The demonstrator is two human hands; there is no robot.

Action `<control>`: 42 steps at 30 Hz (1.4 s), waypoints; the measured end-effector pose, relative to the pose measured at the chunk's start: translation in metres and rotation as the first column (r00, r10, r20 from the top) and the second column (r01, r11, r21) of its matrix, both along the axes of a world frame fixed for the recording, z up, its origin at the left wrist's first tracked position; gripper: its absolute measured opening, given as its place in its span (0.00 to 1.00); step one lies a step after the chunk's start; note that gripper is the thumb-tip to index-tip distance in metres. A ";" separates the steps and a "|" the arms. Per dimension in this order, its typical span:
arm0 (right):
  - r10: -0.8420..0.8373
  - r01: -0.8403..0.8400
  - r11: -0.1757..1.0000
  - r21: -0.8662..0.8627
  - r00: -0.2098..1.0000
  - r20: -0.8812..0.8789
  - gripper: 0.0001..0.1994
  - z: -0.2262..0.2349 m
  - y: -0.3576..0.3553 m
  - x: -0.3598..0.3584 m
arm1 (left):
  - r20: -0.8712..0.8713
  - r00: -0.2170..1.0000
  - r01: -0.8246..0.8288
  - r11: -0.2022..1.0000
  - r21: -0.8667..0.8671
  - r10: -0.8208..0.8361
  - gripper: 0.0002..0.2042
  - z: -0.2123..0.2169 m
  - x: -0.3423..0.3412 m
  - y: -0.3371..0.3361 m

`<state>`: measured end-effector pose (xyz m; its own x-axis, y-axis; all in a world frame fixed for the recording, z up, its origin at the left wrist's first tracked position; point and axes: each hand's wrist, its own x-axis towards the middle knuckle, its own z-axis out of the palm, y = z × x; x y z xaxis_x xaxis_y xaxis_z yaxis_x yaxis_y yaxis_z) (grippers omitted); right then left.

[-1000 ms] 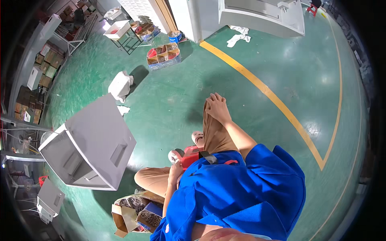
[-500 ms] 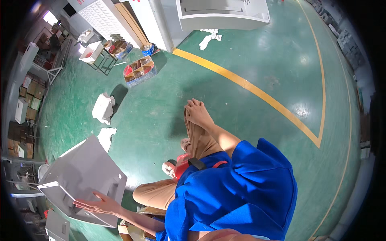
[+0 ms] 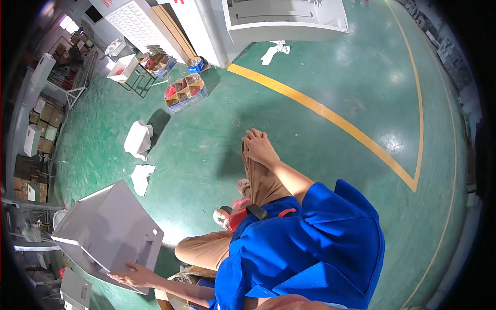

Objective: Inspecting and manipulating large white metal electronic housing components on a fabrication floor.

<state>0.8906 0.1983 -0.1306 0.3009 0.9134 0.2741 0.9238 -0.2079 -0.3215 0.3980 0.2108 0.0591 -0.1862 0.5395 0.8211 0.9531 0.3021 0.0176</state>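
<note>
My left hand (image 3: 135, 276) is open, its fingers stretched out along the lower front edge of a grey sheet-metal box (image 3: 116, 227). Whether its fingertips touch the metal I cannot tell. The box sits tilted at my left and has a round hole and a slot near its right side. On my knee (image 3: 253, 168), in tan trousers, rests my right hand (image 3: 258, 147), holding nothing, with its fingers draped over the kneecap.
Ahead on the green floor lie a white bundle (image 3: 138, 139), a white cloth (image 3: 142, 179) and a divided parts box (image 3: 187, 93). A large white cabinet (image 3: 287, 32) stands at the far side. Beside my left forearm is an open cardboard box (image 3: 164, 298).
My left hand has moved a little right and lower along the grey box, with its fingers closer together. My right hand stays on the knee. The whole view has shifted slightly.
</note>
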 end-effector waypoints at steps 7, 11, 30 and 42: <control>0.002 -0.002 1.000 0.006 1.000 0.017 0.20 -0.006 -0.004 0.001 | 0.029 0.998 -0.057 0.995 -0.079 0.060 0.28 -0.027 -0.022 -0.010; 0.003 -0.003 1.000 0.009 1.000 0.020 0.20 -0.010 -0.002 -0.001 | 0.059 0.995 -0.068 0.993 -0.095 0.074 0.28 -0.046 -0.031 -0.014; -0.012 0.012 0.999 -0.051 1.000 0.001 0.21 -0.018 0.003 0.000 | 0.321 0.898 -0.037 0.779 -0.626 0.301 0.36 -0.238 -0.028 -0.024; 0.101 -0.058 0.763 0.644 0.994 -0.030 0.17 0.127 0.145 0.106 | 0.191 0.970 0.042 0.678 -0.734 0.147 0.30 -0.251 0.025 -0.060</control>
